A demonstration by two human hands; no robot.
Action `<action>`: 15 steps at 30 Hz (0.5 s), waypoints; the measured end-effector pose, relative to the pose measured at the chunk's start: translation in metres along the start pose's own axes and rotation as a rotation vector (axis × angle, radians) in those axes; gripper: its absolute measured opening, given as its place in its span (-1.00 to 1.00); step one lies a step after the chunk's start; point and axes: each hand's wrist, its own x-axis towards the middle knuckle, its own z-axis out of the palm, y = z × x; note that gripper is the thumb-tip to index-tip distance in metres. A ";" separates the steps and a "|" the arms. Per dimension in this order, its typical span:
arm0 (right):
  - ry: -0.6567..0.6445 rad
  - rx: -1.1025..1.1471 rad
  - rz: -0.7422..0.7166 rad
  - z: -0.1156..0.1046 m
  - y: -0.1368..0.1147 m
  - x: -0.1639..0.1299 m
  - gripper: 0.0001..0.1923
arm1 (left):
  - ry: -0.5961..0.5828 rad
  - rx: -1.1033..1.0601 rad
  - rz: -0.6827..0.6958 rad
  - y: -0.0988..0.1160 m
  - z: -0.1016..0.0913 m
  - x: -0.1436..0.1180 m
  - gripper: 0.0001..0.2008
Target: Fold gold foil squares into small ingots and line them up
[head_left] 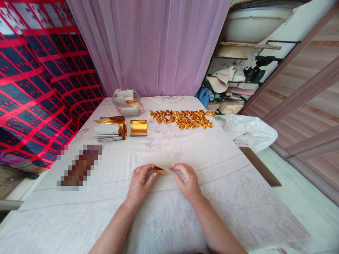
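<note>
A small folded piece of gold foil paper [160,171] lies low over the white floral cloth [212,197], pinched at its two ends between my hands. My left hand [139,185] grips its left end with thumb and fingers. My right hand [186,181] holds its right end. Farther back a spread of several finished gold folded pieces [182,119] lies on the cloth. To the back left sit a stack of gold and white paper sheets [110,128] and a curled gold sheet [138,127].
A clear plastic bag with paper bundles [127,101] stands at the back. A white plastic bag [247,130] hangs off the right edge. A blurred patch [79,165] lies at the left. A pink curtain [150,46] and a cluttered shelf [238,77] stand behind.
</note>
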 end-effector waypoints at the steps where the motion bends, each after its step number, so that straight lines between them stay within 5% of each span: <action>1: 0.015 0.011 0.019 0.000 0.000 0.000 -0.89 | 0.005 -0.004 -0.010 0.000 0.000 0.000 -0.79; 11: 0.111 0.271 0.226 0.004 -0.012 0.002 -0.86 | -0.096 -0.379 -0.177 0.012 0.004 -0.006 -0.76; 15: 0.066 0.209 0.266 0.007 -0.008 0.001 -0.83 | -0.086 -0.206 -0.166 0.012 0.003 -0.006 -0.75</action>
